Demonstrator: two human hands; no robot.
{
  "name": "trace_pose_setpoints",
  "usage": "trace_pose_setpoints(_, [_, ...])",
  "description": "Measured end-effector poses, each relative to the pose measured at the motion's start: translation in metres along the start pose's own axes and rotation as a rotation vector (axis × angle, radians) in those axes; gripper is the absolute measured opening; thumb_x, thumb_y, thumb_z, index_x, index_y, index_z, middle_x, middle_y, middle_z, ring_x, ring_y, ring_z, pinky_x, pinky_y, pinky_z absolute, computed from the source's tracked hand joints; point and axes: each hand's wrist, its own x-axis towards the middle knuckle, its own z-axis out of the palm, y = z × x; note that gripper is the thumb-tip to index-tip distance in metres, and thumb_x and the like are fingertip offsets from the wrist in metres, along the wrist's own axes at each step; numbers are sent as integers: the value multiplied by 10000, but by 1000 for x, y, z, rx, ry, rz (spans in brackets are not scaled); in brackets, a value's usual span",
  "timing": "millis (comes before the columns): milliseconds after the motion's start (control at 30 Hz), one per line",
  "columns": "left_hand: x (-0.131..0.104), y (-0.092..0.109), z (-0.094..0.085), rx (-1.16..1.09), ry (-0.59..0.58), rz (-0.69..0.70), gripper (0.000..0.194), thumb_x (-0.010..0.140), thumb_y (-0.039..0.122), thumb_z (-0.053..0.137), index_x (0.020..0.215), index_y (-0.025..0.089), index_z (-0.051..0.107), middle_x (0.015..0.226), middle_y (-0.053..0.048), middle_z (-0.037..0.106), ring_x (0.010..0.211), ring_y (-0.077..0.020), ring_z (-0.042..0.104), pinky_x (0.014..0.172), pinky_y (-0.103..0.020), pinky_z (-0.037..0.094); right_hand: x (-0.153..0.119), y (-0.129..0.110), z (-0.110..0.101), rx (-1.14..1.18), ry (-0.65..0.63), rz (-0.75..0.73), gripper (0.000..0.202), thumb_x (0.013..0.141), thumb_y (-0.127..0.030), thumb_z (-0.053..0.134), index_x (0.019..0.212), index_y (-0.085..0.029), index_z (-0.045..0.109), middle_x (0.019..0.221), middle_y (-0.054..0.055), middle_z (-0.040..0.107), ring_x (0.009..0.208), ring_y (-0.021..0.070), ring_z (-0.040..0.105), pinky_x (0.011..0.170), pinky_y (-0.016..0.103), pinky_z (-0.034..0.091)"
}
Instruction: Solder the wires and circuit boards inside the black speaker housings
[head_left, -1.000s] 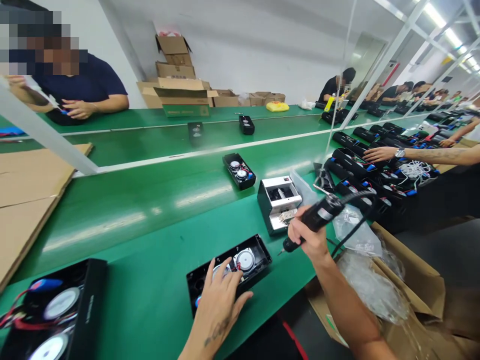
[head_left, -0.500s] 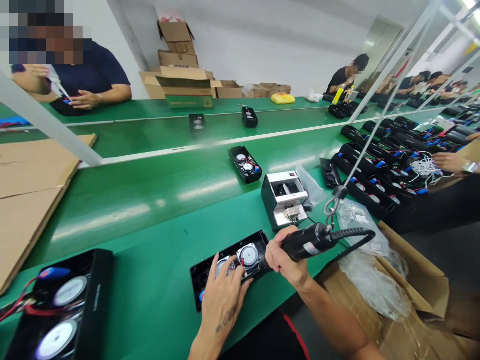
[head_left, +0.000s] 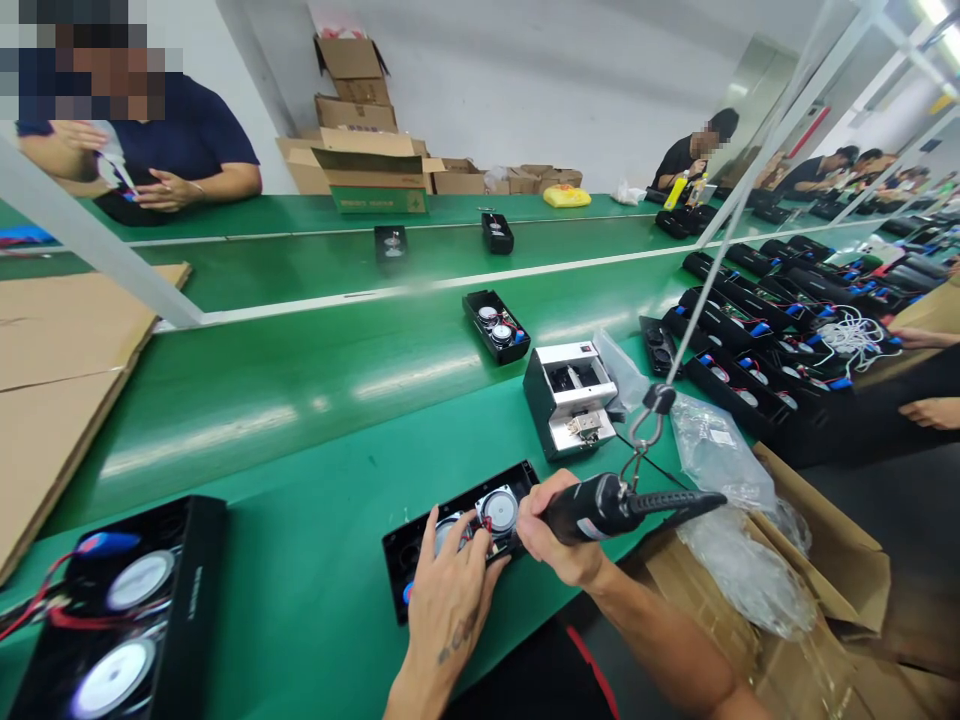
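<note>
An open black speaker housing (head_left: 405, 548) lies tilted on the green bench in front of me. Inside it are two round silver speaker drivers, red wires and a blue part. My left hand (head_left: 454, 580) reaches over the near wall, fingers bent into the housing and thumb by its edge, holding it; what lies under the fingertips is hidden. In my right hand (head_left: 559, 525) is a black electric screwdriver (head_left: 600, 508), hanging from a hook and cord. Its front end points at the housing's near right side, and the tip is hidden behind my hand.
A screw feeder (head_left: 571, 400) stands behind the housing. Another speaker housing (head_left: 191, 600) is at left, and one (head_left: 496, 327) lies farther back. Cardboard (head_left: 75, 370) covers the left side. Plastic bags (head_left: 720, 455) and an open carton (head_left: 832, 540) are at right. Co-workers sit across.
The screwdriver's back end has swung left and lower, with my right hand shifting slightly left. My left hand stays nearly in place. A co-worker's hands at right have moved.
</note>
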Motion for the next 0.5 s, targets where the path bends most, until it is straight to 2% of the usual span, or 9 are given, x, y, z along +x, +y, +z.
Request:
trace_pose_setpoints(200, [-2,-4,0,20,-2,50,102,1047,212,569,1090,203,660,921,-25,752,1168,-295,719,1290,-580,308,-2,-3,2,-119,-74,-59,222,907,-374,793,885,-257,605,693,-24,600,599,161,606,588,320,542])
trace_pose_setpoints(333, [-3,-1,3,30,-3,11,141,1077,222,503,1087,202,642,897,-33,738,1157,-308,724,1263,-628,346,-2,-5,3,-210,-88,-119,190,878,-293,792,840,-254,611,717,-5,647,599,168,631,592,327,536])
trace_pose_setpoints(433, [-3,-2,5,28,-41,38,120,1063,248,550,1139,193,626,944,-43,744,1183,-325,718,1229,-649,406,-1,-8,5,-182,-70,-122,181,893,-308,776,851,-256,608,730,-5,650,605,168,634,607,337,541])
trace_pose_setpoints(500, [-6,-8,2,26,-52,47,194,1009,256,642,1188,185,615,1019,-65,752,1241,-358,694,1205,-664,443,2,-13,1,-91,-45,-59,221,902,-373,783,884,-264,591,688,-29,613,564,158,595,567,326,516])
